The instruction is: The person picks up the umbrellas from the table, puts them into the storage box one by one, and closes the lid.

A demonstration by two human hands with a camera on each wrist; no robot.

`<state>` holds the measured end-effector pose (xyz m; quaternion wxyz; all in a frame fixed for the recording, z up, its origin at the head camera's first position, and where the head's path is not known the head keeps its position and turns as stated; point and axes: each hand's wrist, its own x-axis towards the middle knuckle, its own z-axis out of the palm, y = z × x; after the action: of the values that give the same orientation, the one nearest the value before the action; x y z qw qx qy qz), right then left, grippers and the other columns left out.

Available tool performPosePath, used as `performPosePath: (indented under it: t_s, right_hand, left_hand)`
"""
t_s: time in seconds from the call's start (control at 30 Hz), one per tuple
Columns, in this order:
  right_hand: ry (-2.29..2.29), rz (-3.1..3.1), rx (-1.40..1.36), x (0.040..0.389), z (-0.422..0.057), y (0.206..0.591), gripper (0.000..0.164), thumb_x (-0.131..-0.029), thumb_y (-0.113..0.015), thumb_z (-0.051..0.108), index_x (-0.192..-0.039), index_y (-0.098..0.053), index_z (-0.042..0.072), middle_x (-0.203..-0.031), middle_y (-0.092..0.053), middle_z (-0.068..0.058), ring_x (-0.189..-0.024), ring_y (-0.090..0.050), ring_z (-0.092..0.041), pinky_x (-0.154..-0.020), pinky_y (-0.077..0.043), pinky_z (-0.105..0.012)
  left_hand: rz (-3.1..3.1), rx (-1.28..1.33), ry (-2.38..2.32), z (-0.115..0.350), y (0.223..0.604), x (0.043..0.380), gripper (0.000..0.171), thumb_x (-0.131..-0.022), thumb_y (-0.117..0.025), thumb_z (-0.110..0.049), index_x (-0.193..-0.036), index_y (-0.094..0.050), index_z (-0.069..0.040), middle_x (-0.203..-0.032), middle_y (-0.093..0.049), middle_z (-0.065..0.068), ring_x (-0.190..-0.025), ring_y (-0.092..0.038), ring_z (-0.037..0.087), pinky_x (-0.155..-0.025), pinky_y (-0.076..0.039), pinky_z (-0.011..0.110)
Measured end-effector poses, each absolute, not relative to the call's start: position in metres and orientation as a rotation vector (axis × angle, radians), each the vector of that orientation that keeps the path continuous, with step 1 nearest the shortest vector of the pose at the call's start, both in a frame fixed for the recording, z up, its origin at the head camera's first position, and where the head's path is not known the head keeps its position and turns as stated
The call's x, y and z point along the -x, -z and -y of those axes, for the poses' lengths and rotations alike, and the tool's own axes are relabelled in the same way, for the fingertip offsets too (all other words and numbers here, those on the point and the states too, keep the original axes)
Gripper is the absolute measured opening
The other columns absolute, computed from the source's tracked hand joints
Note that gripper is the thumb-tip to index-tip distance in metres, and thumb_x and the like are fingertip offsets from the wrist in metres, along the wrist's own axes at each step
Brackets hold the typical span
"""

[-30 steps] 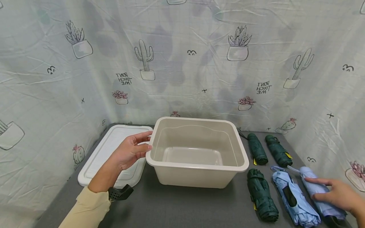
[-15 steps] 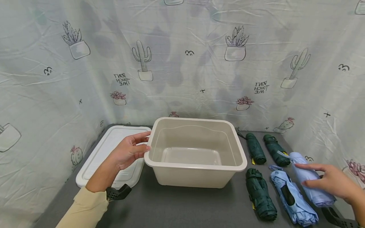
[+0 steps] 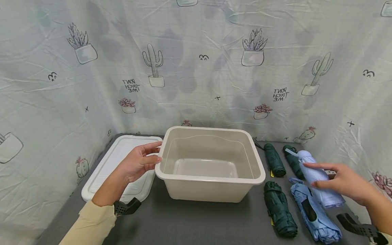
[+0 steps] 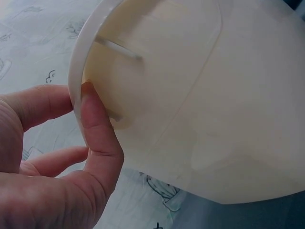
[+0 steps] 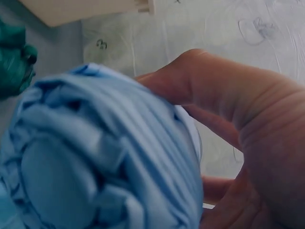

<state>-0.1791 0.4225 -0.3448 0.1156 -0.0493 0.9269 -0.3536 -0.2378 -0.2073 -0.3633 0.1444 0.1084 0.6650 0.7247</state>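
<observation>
My left hand (image 3: 139,163) pinches the left rim of a beige plastic storage box (image 3: 203,189); in the left wrist view the thumb and fingers sit on either side of that rim. On the right, my right hand (image 3: 346,180) grips a rolled light-blue folding umbrella (image 3: 316,175), its strap pointing left. The right wrist view shows the umbrella's bunched fabric end (image 5: 62,176) close up, with fingers around its side. Another light-blue folding umbrella (image 3: 316,214) lies on the table just below the held one and partly overlaps it in the head view.
Three dark green folding umbrellas lie right of the box: one at the back (image 3: 274,160), one partly behind the held umbrella (image 3: 294,161), one nearer (image 3: 280,209). A white lid (image 3: 107,170) lies left. The grey table (image 3: 183,224) backs onto a cactus-print curtain (image 3: 190,68).
My right hand has lifted the light-blue umbrella from the right edge and carried it up and leftward, over the back green one. The left hand keeps its hold on the box rim.
</observation>
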Motion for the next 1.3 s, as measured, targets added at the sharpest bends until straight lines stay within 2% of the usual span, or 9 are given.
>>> performPosePath:
  t_s: [0.1, 0.27, 0.5, 0.67, 0.9, 1.13, 1.3]
  right_hand:
    - [1.111, -2.676, 0.190, 0.182, -0.416, 0.340, 0.062, -0.096, -0.072, 0.016, -0.153, -0.049, 0.021, -0.147, -0.031, -0.049, -0.099, -0.066, -0.030, -0.066, -0.060, -0.041]
    - [1.177, -2.653, 0.220, 0.187, -0.406, 0.332, 0.062, -0.096, -0.071, 0.014, -0.154, -0.048, 0.018, -0.150, -0.027, -0.047, -0.104, -0.065, -0.033, -0.068, -0.060, -0.041]
    - [1.256, -2.609, 0.248, 0.194, -0.390, 0.319, 0.063, -0.096, -0.071, 0.013, -0.154, -0.048, 0.018, -0.153, -0.027, -0.042, -0.100, -0.068, -0.024, -0.070, -0.062, -0.042]
    - [1.295, -2.577, 0.289, 0.197, -0.375, 0.309, 0.063, -0.094, -0.073, 0.012, -0.153, -0.050, 0.015, -0.153, -0.029, -0.040, -0.098, -0.069, -0.023, -0.072, -0.062, -0.043]
    - [1.355, -2.549, 0.350, 0.205, -0.349, 0.297, 0.062, -0.091, -0.075, 0.009, -0.150, -0.054, 0.013, -0.156, -0.032, -0.031, -0.097, -0.069, -0.017, -0.074, -0.062, -0.038]
    - [1.397, -2.481, 0.281, 0.215, -0.324, 0.283, 0.065, -0.089, -0.078, 0.012, -0.150, -0.054, 0.015, -0.155, -0.035, -0.029, -0.101, -0.063, -0.023, -0.077, -0.063, -0.040]
    - [1.441, -2.402, 0.255, 0.222, -0.304, 0.277, 0.068, -0.088, -0.080, 0.014, -0.151, -0.053, 0.015, -0.159, -0.030, -0.028, -0.103, -0.064, -0.026, -0.080, -0.063, -0.041]
  left_hand:
    - [-1.920, -0.297, -2.086, 0.206, 0.363, 0.238, 0.070, -0.093, -0.068, 0.004, -0.156, -0.037, 0.003, -0.128, -0.056, 0.016, -0.100, -0.072, 0.019, -0.083, -0.063, 0.031]
    - [-1.925, -0.290, -2.082, 0.206, 0.364, 0.239, 0.070, -0.094, -0.067, 0.004, -0.156, -0.037, 0.002, -0.128, -0.057, 0.016, -0.100, -0.072, 0.020, -0.083, -0.063, 0.031]
    - [-1.949, -0.284, -2.068, 0.206, 0.366, 0.239, 0.069, -0.094, -0.068, 0.003, -0.156, -0.038, 0.000, -0.131, -0.056, 0.020, -0.102, -0.073, 0.021, -0.084, -0.063, 0.033]
    - [-1.975, -0.274, -2.057, 0.206, 0.366, 0.239, 0.067, -0.094, -0.066, 0.004, -0.155, -0.040, 0.000, -0.131, -0.055, 0.020, -0.102, -0.072, 0.022, -0.084, -0.063, 0.034]
    - [-1.982, -0.284, -2.051, 0.208, 0.364, 0.238, 0.069, -0.094, -0.068, 0.002, -0.156, -0.039, 0.001, -0.125, -0.058, 0.015, -0.099, -0.073, 0.019, -0.084, -0.063, 0.033]
    - [-1.972, -0.261, -2.059, 0.209, 0.363, 0.237, 0.069, -0.093, -0.067, 0.004, -0.156, -0.039, 0.000, -0.127, -0.056, 0.016, -0.098, -0.072, 0.018, -0.083, -0.063, 0.032]
    - [-1.961, -0.264, -2.063, 0.208, 0.363, 0.237, 0.070, -0.094, -0.067, 0.003, -0.157, -0.037, 0.000, -0.126, -0.056, 0.015, -0.098, -0.072, 0.018, -0.083, -0.063, 0.033]
